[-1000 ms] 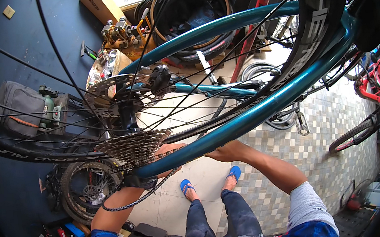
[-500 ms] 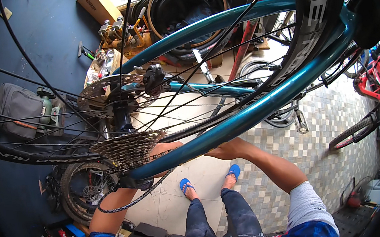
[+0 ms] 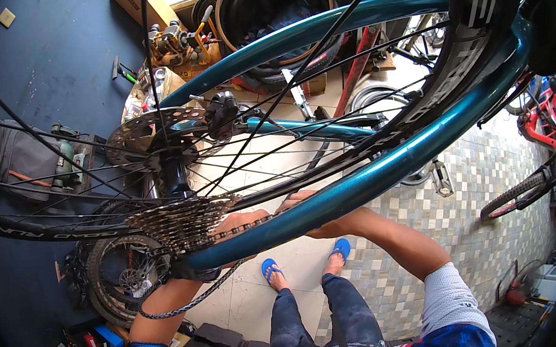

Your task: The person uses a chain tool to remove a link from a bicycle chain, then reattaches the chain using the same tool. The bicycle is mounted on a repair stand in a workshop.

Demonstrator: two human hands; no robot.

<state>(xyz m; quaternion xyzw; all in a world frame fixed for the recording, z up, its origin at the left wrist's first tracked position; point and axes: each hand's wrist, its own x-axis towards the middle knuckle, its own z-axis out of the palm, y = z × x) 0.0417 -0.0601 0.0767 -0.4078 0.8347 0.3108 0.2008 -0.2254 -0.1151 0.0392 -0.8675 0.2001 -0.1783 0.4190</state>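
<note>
Teal bike frame (image 3: 387,168) runs diag. across view, low left to upper right, w/ rear wheel (image 3: 37,225) in front, spokes fanning out from hub. Cassette (image 3: 184,224) sits centre-left, chain (image 3: 189,300) looping down below it. Brake disc (image 3: 150,136) just above/far of cassette, on the hub.

Left hand (image 3: 239,224) comes up from low left, right beside cassette, touching chain & the frame tube; fingers mostly hidden behind tube, can't tell if spread or pinching. Right hand (image 3: 318,220) just right of it, wrapped under same tube; fingers curled over it, tips hidden.

Floor below: pale tiles, feet in blue sandals (image 3: 341,248) near centre. Spare wheel (image 3: 122,277) lies low left. Grey tool bag (image 3: 26,157) far left, tools poking out of it. Cardboard box (image 3: 139,4) far top, contents not visible. Tyres stacked (image 3: 273,9) top centre. Red bike (image 3: 546,122) far right.
</note>
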